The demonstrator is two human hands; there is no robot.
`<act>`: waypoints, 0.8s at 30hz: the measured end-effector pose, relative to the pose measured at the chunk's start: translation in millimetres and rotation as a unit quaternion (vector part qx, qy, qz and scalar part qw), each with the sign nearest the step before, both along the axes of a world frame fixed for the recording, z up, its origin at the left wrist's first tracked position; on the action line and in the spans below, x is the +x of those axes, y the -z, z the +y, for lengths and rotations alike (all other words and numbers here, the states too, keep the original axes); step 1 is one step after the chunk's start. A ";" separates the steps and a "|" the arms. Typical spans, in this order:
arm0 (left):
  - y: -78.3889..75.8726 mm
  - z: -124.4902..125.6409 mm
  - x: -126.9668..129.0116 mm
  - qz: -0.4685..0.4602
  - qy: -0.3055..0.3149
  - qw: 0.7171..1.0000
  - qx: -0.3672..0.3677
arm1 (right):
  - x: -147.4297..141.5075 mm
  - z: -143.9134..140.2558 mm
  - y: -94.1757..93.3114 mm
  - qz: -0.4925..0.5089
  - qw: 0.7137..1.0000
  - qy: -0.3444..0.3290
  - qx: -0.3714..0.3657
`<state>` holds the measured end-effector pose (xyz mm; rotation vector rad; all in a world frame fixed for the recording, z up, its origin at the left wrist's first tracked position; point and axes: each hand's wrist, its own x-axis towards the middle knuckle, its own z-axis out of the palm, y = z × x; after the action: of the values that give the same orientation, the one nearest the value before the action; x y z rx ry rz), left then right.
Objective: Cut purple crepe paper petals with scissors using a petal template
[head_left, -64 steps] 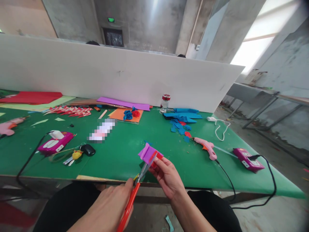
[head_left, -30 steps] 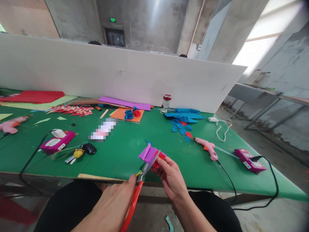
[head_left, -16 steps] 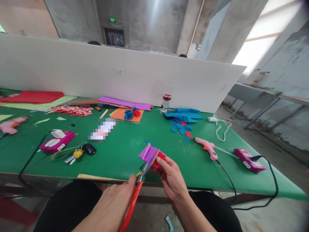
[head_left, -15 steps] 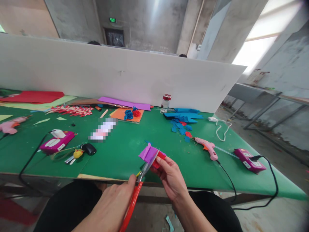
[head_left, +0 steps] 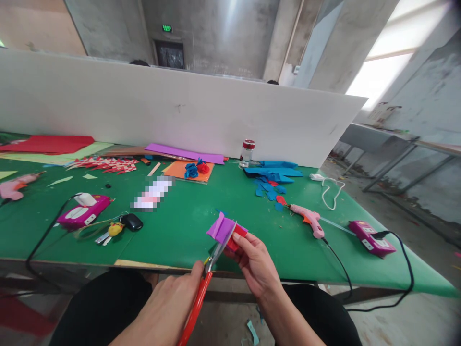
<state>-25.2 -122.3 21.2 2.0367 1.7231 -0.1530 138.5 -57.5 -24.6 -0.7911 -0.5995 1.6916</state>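
- My left hand (head_left: 169,307) is wrapped around the red-handled scissors (head_left: 201,288), blades parted, pointing to 1 o'clock.
- My right hand (head_left: 255,264) pinches the folded purple paper (head_left: 220,228), with a red piece behind it, over the table's (head_left: 187,216) near edge.
- Risk, as I judge it: my fingertips (head_left: 239,239) sit beside the blades; a slipping fold could skew the cut or nick skin.
- Paper: thin, matte, sharply creased. Blades: narrow steel.
- At 3 o'clock: a pink glue gun (head_left: 309,221), glossy plastic.
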 end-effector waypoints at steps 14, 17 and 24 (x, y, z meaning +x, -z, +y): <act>3.3 0.1 -1.3 0.001 -0.003 1.000 -0.008 | 4.2 3.0 0.8 -0.016 1.000 -0.010 0.001; 7.9 0.4 -2.1 -0.007 -0.003 1.000 -0.001 | 5.5 4.2 1.3 -0.020 1.000 -0.018 0.000; 29.7 -4.8 -6.6 -0.072 -0.019 0.996 0.052 | 7.0 4.6 0.2 -0.026 0.999 -0.026 -0.002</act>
<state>-31.8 -127.1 -8.5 2.0331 1.7102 0.0943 145.6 -52.8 -24.8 -0.8317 -0.6570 1.7242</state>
